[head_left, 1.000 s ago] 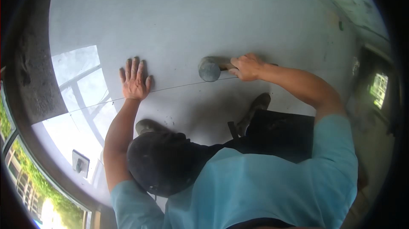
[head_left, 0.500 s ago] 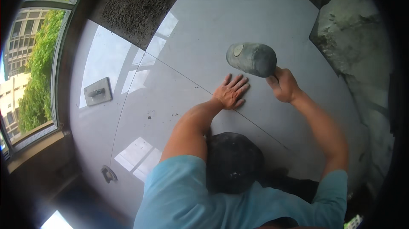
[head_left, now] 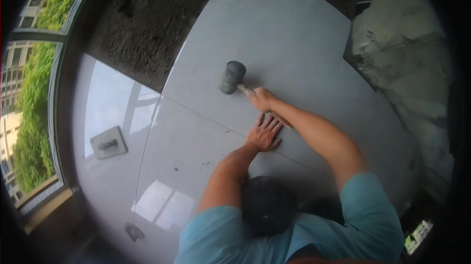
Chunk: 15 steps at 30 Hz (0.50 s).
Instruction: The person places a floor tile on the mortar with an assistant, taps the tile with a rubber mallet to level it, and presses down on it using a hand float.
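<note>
My right hand (head_left: 262, 99) is closed around the handle of a rubber mallet (head_left: 232, 77) with a dark grey head. The head is down close over the large pale grey floor tile (head_left: 274, 28); whether it touches the tile I cannot tell. The rear end of the handle sticks out behind my fist, above the fingers of my left hand. Palm down and fingers spread, my left hand (head_left: 264, 135) presses flat at the thin joint between that tile and the nearer tile (head_left: 196, 141). Nothing is in it.
A flat square float (head_left: 109, 142) rests on the left tile (head_left: 93, 102). A small dark oval tool (head_left: 133, 231) lies lower left. Dark rough mortar (head_left: 147, 23) borders the tiles at the far left. Plastic-wrapped pale material (head_left: 397, 43) stands right; a window (head_left: 37, 107) is left.
My right hand has swung the mallet leftward and down toward the far tile, and its head has turned. My left hand stays flat on the tile. The whole view has shifted somewhat.
</note>
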Each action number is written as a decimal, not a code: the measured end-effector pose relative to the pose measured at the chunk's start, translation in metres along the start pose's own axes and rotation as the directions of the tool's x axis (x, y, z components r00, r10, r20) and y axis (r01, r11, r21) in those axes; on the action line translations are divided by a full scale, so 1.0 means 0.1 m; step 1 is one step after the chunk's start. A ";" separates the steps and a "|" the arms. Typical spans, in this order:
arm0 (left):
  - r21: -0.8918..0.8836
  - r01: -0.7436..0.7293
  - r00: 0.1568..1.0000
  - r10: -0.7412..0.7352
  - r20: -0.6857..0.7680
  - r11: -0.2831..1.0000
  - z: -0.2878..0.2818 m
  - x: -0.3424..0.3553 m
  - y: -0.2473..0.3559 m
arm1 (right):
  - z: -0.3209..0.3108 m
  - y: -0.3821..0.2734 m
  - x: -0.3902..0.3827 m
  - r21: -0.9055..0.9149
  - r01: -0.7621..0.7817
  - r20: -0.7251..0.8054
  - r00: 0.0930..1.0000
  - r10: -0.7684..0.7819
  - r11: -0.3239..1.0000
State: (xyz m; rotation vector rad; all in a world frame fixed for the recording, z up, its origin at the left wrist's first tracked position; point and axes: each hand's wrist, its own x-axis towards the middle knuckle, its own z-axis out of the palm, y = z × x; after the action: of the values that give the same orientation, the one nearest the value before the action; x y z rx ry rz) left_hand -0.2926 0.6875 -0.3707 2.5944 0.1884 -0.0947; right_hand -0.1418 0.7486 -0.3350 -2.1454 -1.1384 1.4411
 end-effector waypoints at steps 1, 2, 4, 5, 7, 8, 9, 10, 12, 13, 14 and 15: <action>-0.009 0.064 0.995 -0.063 0.071 0.998 0.05 -0.12 -0.05 | 0.13 -0.04 0.02 0.160 0.012 0.084 0.996 -0.026 0.987; 0.029 0.119 0.987 -0.122 0.103 0.992 0.15 -0.25 -0.13 | 0.21 -0.26 0.07 -0.054 -0.082 0.152 0.984 0.089 0.995; 0.106 0.194 0.961 -0.210 0.177 0.975 0.05 -0.44 -0.25 | 0.21 -0.68 -0.14 0.004 0.088 0.172 0.981 -0.088 0.996; 0.095 0.183 0.957 -0.199 0.213 0.979 0.00 -0.33 -0.15 | 0.14 -0.60 -0.28 -0.024 0.122 0.045 0.992 -0.121 0.992; 0.032 0.141 0.969 -0.145 0.198 0.989 -0.01 -0.20 0.00 | 0.12 -0.36 -0.48 -0.075 0.137 -0.159 0.976 -0.147 0.988; 0.039 0.112 0.972 -0.118 0.202 0.993 0.04 -0.15 0.03 | 0.16 -0.20 -0.51 -0.084 0.118 -0.239 0.962 -0.135 0.989; 0.043 0.110 0.972 -0.117 0.205 0.993 0.04 -0.11 0.07 | 0.10 -0.16 -0.46 -0.142 0.021 -0.160 0.986 -0.044 0.990; 0.047 0.115 0.971 -0.122 0.205 0.992 0.03 -0.08 0.09 | 0.09 -0.13 -0.46 -0.135 0.015 -0.178 0.983 -0.039 0.991; 0.091 0.091 0.978 -0.107 0.179 0.992 0.01 -0.11 0.10 | 0.07 -0.16 -0.48 -0.269 0.050 -0.061 0.996 -0.069 0.962; 0.111 0.085 0.982 -0.102 0.161 0.990 0.00 -0.13 0.08 | 0.11 -0.14 -0.46 -0.270 0.052 -0.066 0.995 -0.072 0.962; 0.130 0.080 0.985 -0.098 0.140 0.988 0.00 -0.13 0.07 | 0.14 -0.09 -0.45 -0.293 0.038 -0.099 0.993 -0.071 0.955; 0.135 0.085 0.986 -0.103 0.134 0.987 -0.03 -0.16 0.04 | 0.18 -0.08 -0.45 -0.317 0.030 -0.130 0.989 -0.075 0.948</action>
State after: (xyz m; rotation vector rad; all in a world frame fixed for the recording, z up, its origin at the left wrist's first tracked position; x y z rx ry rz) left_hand -0.3080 0.6839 -0.3645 2.6945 0.2611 -0.3327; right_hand -0.1694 0.7169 -0.3097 -2.3609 -1.4397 1.1252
